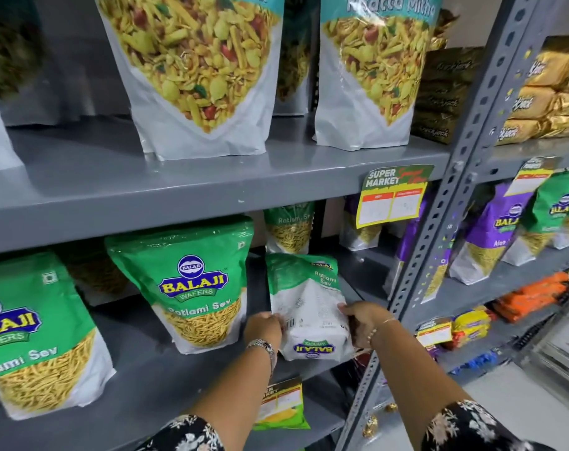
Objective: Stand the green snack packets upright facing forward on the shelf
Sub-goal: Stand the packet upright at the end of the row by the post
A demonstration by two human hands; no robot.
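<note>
Shelf scene, read L to R w/ the held packet as landmark. Far left of it: green plastic Ratlami Sev pouch with yellow sev printed on its lower half (32, 336), upright, front facing out. Just left of it: second green pouch of the same print (192, 284), also upright and front-facing, standing on the grey metal shelf board (140, 379). Left hand (265, 328) presses the landmark's left edge, fingers closed against the plastic. Landmark: green-and-white snack packet showing its white printed back (306, 307), at the shelf's right end, beside the grey perforated steel upright (419, 255). Its long axis runs from the front edge toward the rear, green top away from the person, base gusset w/ inverted logo nearest; it appears to lean back rather than stand. Right hand (361, 323) clamps the right edge, thumb on the face, other fingers hidden behind. Both hands sit low on the packet, about equally near, one per side. Judgement: packet needs a half-turn about its long axis, then tipping upright; the low two-sided hold suits that. Behind the landmark: a smaller green pouch (289, 226), upright.
</note>
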